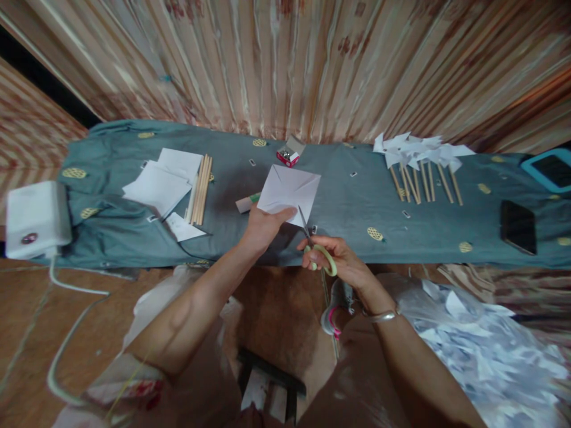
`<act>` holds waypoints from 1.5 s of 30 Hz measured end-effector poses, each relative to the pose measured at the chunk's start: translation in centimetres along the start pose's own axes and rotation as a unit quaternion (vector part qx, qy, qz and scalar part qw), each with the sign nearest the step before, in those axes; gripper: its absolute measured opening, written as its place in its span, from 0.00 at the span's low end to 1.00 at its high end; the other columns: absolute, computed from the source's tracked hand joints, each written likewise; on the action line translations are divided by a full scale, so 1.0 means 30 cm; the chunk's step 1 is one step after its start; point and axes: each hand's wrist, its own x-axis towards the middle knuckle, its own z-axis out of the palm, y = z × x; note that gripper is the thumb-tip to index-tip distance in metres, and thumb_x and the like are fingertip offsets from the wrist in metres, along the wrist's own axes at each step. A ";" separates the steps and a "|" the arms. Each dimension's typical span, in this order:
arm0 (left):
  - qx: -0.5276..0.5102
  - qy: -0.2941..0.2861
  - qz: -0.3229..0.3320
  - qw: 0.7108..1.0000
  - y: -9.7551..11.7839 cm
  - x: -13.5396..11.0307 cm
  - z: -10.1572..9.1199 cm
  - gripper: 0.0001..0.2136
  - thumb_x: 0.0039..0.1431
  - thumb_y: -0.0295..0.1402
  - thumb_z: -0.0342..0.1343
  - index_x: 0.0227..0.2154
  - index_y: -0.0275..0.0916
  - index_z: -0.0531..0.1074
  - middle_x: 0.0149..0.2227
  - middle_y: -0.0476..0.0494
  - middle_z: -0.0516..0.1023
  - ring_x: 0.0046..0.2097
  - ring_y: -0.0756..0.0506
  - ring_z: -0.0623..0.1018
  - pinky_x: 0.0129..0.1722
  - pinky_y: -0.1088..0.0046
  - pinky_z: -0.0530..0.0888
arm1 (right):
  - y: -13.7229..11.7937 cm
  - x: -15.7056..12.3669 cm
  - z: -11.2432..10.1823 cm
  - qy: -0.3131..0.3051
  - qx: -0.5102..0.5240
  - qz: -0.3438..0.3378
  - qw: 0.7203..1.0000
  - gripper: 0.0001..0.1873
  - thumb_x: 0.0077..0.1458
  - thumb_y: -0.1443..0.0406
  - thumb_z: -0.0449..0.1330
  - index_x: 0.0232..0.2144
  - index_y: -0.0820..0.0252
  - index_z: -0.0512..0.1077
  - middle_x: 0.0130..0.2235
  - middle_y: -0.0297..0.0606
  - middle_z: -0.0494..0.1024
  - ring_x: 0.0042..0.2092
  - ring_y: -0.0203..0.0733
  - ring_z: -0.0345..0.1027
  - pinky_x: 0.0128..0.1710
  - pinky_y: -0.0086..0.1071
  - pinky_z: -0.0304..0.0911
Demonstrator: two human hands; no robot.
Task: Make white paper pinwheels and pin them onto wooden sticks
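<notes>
My left hand (pixel 265 224) pinches the lower left edge of a white paper square (pixel 289 189), thumb on top, holding it above the cloth. Crease or cut lines run in from the paper's corners. A pair of scissors (pixel 316 245) with pale green handles is in my right hand (pixel 336 255), fingers through the loops. Its blades point up and left, at the lower right edge of the paper. Partly hidden behind my left hand lies a small green and pale box (pixel 248 202). Just beyond the paper stands an opened red box (pixel 288 156) of small shiny pins.
Left on the cloth (pixel 339 208) lie white paper sheets (pixel 163 184), wooden sticks (pixel 203 189) and a white scrap (pixel 185 227). Paper pinwheels (pixel 419 151) on sticks, a dark phone (pixel 518 227) and a blue-framed device (pixel 548 169) lie right. A plastic bag (pixel 486 351) holds paper pieces.
</notes>
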 end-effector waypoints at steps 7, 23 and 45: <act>0.005 -0.007 -0.005 1.000 0.016 0.001 0.004 0.10 0.34 0.27 0.65 0.26 0.38 0.75 0.30 0.47 0.80 0.33 0.47 0.76 0.38 0.71 0.72 | 0.003 0.001 -0.002 0.004 -0.001 -0.001 1.000 0.24 0.44 0.47 0.68 0.33 0.60 0.74 0.24 0.31 0.74 0.26 0.32 0.64 0.27 0.27 0.62; 0.028 -0.023 -0.014 0.999 0.023 0.004 0.000 0.10 0.35 0.31 0.65 0.26 0.36 0.75 0.29 0.44 0.79 0.32 0.45 0.75 0.29 0.72 0.70 | 0.002 0.007 0.007 0.022 0.035 0.005 0.999 0.25 0.36 0.47 0.72 0.30 0.60 0.75 0.22 0.30 0.74 0.23 0.31 0.65 0.24 0.26 0.62; 0.020 -0.019 -0.030 0.999 0.026 0.009 0.003 0.10 0.34 0.33 0.65 0.23 0.37 0.74 0.28 0.45 0.78 0.29 0.47 0.73 0.27 0.73 0.70 | 0.020 0.014 0.004 0.039 0.046 0.027 0.998 0.22 0.35 0.52 0.74 0.29 0.59 0.75 0.21 0.27 0.73 0.22 0.30 0.65 0.24 0.25 0.62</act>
